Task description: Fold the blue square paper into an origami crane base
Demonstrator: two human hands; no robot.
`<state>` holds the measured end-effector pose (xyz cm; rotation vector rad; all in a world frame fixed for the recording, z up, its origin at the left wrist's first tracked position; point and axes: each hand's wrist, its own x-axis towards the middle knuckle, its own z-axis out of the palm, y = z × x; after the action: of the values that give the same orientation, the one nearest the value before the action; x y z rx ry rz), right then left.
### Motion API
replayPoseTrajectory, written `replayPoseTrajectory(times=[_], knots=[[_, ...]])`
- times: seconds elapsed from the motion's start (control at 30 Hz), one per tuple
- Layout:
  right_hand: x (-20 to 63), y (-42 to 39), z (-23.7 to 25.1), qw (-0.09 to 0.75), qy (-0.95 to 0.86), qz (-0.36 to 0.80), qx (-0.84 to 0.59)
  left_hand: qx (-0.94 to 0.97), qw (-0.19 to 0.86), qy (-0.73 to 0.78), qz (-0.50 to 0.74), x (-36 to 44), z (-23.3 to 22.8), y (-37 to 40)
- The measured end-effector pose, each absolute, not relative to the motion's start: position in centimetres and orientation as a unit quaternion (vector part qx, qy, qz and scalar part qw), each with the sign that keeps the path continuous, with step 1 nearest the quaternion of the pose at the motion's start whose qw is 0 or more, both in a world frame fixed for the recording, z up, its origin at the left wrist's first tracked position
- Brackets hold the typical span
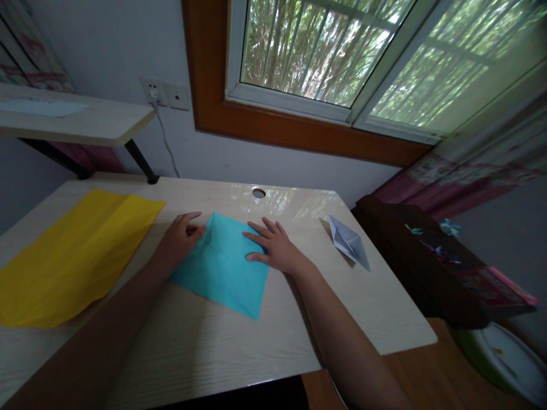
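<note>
A turquoise sheet of paper (226, 270), roughly square with faint creases, lies on the pale desk in front of me. My left hand (182, 236) is at its upper left edge, fingers curved and apart, thumb close to the paper's edge. Across the upper right part of the sheet rests my right hand (273, 245), its fingers spread out over the paper. The underside of the sheet is hidden.
On the left lies a large yellow sheet (72, 256). A folded white paper boat (348, 242) sits at the right of the desk (265, 353). Behind are a cable hole (258, 193) and a raised shelf (102, 125). A dark wooden cabinet (393, 250) stands beyond the right edge.
</note>
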<state>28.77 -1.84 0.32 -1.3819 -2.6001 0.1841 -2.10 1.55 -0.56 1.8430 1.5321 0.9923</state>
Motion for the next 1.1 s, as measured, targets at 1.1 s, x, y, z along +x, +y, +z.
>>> replayPoseTrajectory(times=[1.1], knots=[[27.7,-1.0,-1.4,0.416,-0.727,0.272,-0.474,0.296,0.451,0.497,0.680,-1.8,-0.6,2.4]])
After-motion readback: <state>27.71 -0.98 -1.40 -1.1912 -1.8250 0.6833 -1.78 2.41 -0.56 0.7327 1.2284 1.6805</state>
